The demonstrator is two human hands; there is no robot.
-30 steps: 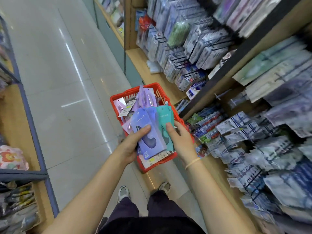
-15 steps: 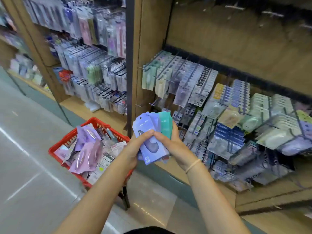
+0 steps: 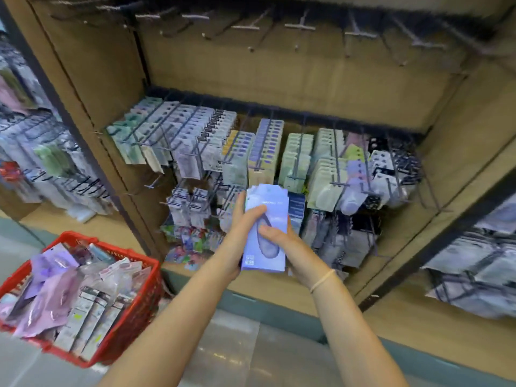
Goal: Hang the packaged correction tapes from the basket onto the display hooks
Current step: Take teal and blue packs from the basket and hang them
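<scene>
Pale blue card packets of correction tape (image 3: 265,227), several stacked flat, sit at the centre of the frame, and I have both hands on them. My left hand (image 3: 240,227) wraps the stack's left edge, fingers curled over the front; my right hand (image 3: 279,236) pinches the lower right of it, thumb across the face. The red plastic mesh basket (image 3: 139,297) at lower left is well apart from the stack and heaped with more packets.

Risks as I judge them: the stack is held as a loose sheaf, so peeling one packet off could let the rest fan out and slip to the floor. The dark wire display hooks (image 3: 301,152) in the middle row look nearly full, and forcing a packet on could knock neighbours off. The bare hooks along the top of the frame are blurred, so I could miss the hang hole there. I cannot see the packets' hang holes clearly.
</scene>
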